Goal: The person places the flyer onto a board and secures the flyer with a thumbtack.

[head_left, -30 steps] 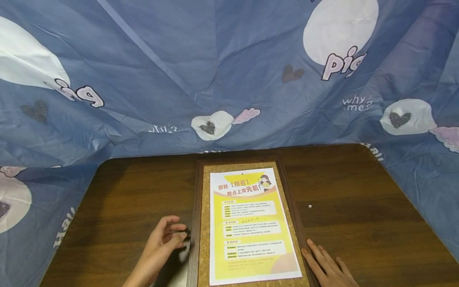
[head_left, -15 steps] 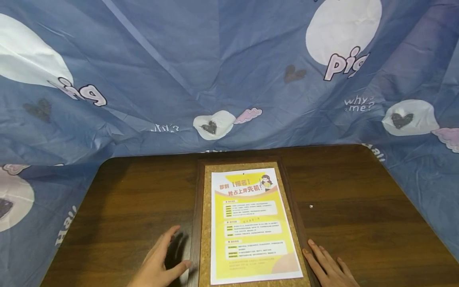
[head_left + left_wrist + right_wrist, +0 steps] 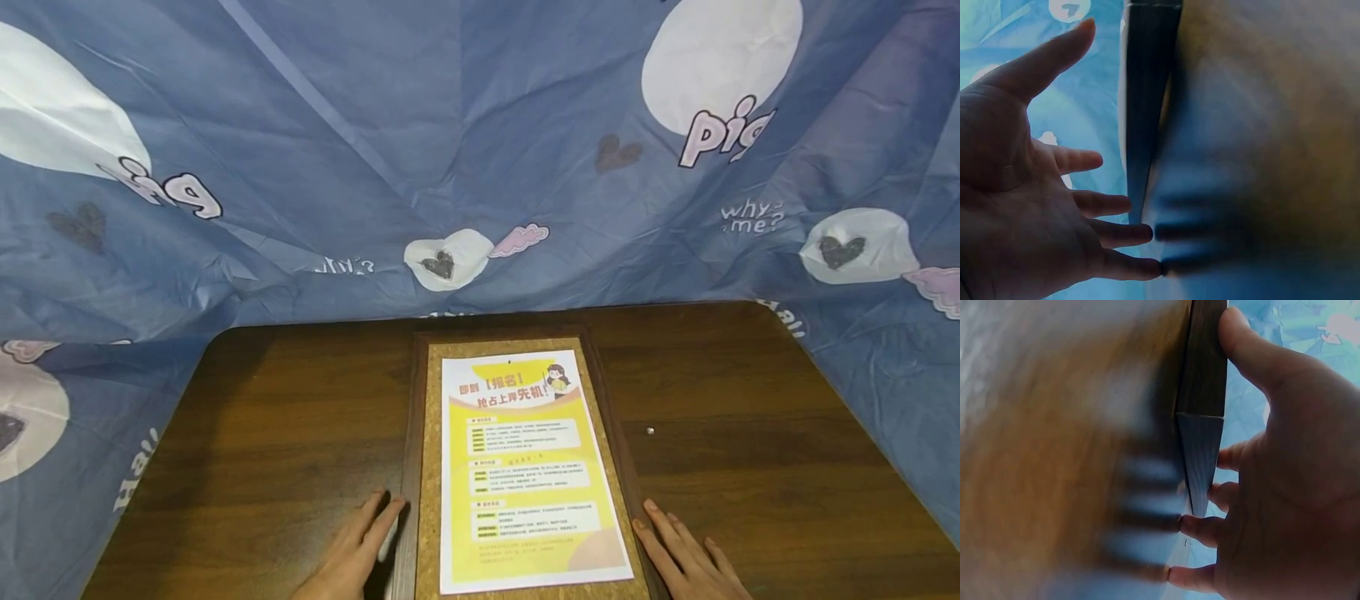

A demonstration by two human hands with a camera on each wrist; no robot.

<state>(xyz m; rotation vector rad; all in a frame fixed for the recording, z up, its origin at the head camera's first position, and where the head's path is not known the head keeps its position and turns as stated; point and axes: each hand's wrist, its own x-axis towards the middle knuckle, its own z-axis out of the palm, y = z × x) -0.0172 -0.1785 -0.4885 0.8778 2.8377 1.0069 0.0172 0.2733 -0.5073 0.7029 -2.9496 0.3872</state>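
A corkboard with a dark wooden frame lies on the table. On it is a yellow-and-white poster, a small dark pin at its top edge. My left hand is beside the frame's left edge, its thumb standing apart from the frame's side in the left wrist view. Along the right edge rests my right hand, fingers extended. In the right wrist view its thumb touches the frame, and the lower fingertips meet the tabletop. Neither hand holds anything loose.
The brown wooden table extends on both sides of the board. A tiny shiny object lies on it, right of the frame. Behind the table hangs a blue printed cloth.
My left hand has come down and turned, its bent fingers straightening beside the frame's left edge. The right hand, board and poster have stayed put; the view has shifted slightly.
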